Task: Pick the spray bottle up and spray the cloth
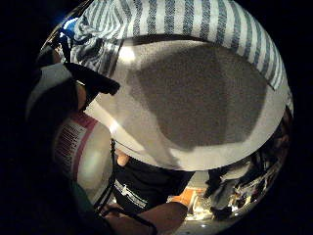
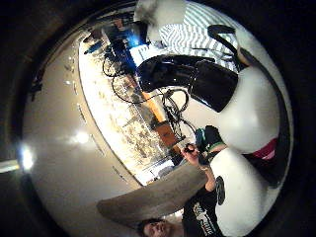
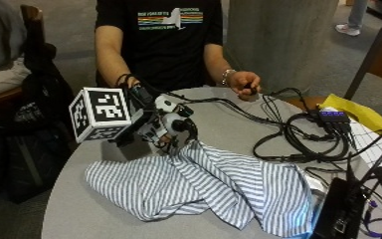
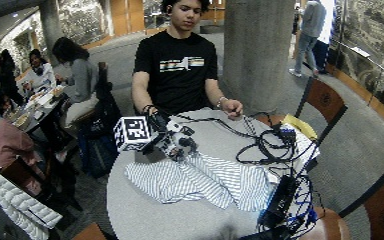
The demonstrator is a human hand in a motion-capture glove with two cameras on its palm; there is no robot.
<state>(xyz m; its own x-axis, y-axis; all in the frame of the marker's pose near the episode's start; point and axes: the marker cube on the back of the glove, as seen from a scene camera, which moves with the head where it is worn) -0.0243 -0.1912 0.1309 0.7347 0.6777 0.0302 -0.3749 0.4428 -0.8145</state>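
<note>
A blue-and-white striped cloth (image 3: 204, 189) lies crumpled on the round grey table (image 3: 237, 124). My gloved right hand (image 3: 152, 122) hovers just above the cloth's near-left edge and grips a white spray bottle (image 3: 173, 121), whose nozzle faces the cloth. In the thumb side palm view the bottle's black trigger head (image 2: 197, 81) and white body (image 2: 247, 113) fill the space by the palm. The little finger side palm view shows the bottle's labelled body (image 1: 80, 147), its black nozzle (image 1: 95, 81), and the cloth (image 1: 186, 19) on the table beyond. The wide outside view shows the hand (image 4: 165, 137) over the cloth (image 4: 198, 182).
The person's bare left hand (image 3: 244, 82) rests at the table's far edge with a small dark thing in it. A tangle of black cables (image 3: 303, 134), a black box (image 3: 336, 209) and yellow paper (image 3: 353, 112) crowd the table's right side. A dark bag (image 3: 29, 124) stands left of the table.
</note>
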